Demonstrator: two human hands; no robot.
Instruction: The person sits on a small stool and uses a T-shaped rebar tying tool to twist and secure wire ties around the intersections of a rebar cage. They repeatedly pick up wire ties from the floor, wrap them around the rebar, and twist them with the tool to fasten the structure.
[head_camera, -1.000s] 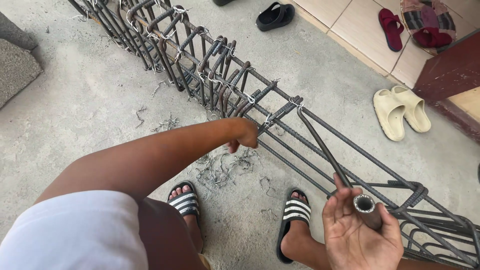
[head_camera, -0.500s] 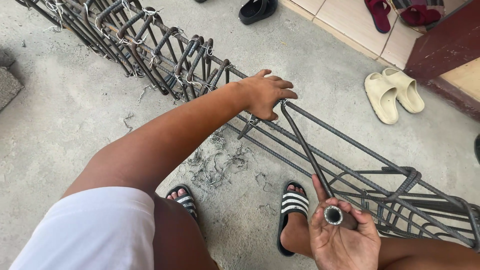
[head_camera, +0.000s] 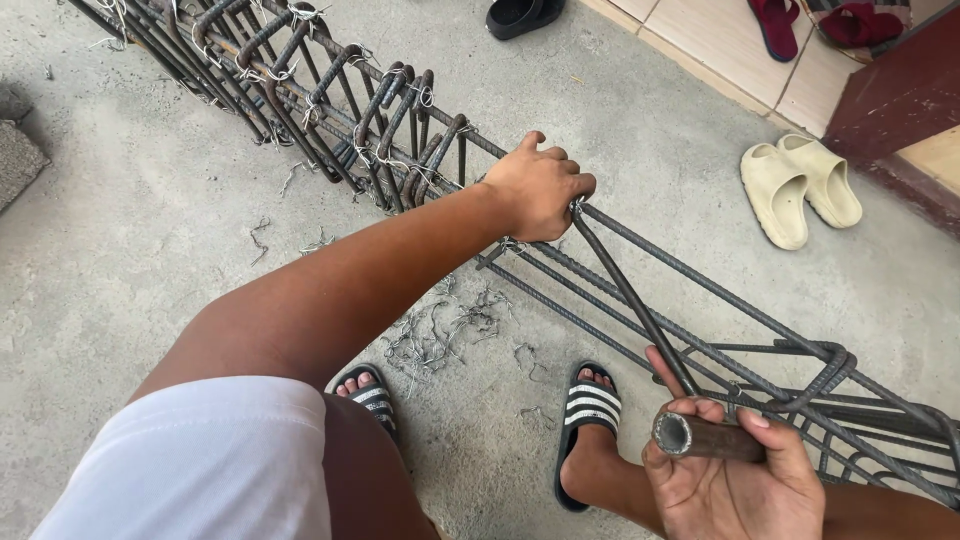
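A long cage of ribbed steel bars lies across the concrete floor, with square stirrups tied on by thin wire. My left hand is closed over the top bar of the cage, right beside a wire tie. My right hand holds a short rusty metal pipe near the bottom edge. A thin dark rod runs from that pipe up to the wire tie by my left hand.
Cut wire scraps litter the floor by my feet in striped black slides. A pair of cream slides lies right, red ones on the tiled step, a black one at the top. Loose stirrups lie inside the cage at right.
My left hand rose from below the cage, reached over the top bar and closed on it. My right hand with the pipe tilted the pipe sideways.
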